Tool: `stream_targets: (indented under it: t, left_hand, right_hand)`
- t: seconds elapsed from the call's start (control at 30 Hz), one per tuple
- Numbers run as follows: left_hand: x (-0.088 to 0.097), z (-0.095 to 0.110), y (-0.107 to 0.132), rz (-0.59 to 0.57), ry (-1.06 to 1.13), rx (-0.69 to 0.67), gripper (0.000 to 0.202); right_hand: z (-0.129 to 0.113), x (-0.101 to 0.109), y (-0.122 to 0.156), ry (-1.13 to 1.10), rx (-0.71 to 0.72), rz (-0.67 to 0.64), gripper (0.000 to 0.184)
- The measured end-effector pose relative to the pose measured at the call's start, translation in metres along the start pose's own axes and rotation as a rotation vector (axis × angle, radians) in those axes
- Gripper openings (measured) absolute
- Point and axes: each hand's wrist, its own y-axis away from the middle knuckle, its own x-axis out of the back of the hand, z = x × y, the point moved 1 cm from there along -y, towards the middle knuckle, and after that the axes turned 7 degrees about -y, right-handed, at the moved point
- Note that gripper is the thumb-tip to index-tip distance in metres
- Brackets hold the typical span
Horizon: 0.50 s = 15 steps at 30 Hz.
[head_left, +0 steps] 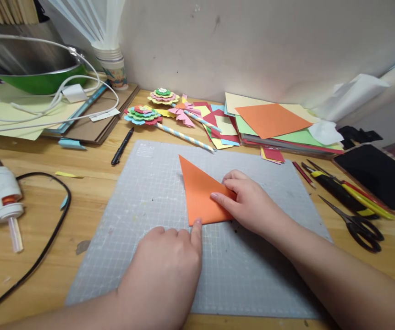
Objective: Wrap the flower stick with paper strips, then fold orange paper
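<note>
Behind the orange paper (197,192) lie paper flowers (143,114).

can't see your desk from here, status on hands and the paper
Left hand: forefinger pinning near corner of orange paper. Right hand pressing its right edge. Paper a triangle on cutting mat. Scissors off the mat, right.

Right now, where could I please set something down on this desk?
Free: the cutting mat's left half, between black pen and left hand, and the wood between black cable and mat. Crowded: the paper stack behind, scissors at right.
</note>
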Motion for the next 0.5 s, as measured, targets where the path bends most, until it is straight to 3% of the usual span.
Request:
stream_targets:
  t: [0.33,0.5]
  left_hand:
    - [-0.0040,-0.0006,0.0004,0.015,-0.031,-0.011,0.050]
    - [-0.0063,-0.0006,0.0008,0.086,-0.063,-0.022,0.049]
  right_hand:
    - [0.0025,0.0009,-0.0036,0.034,-0.016,0.032,0.035]
    - [0.0037,0.0000,-0.0045,0.043,-0.008,0.036,0.035]
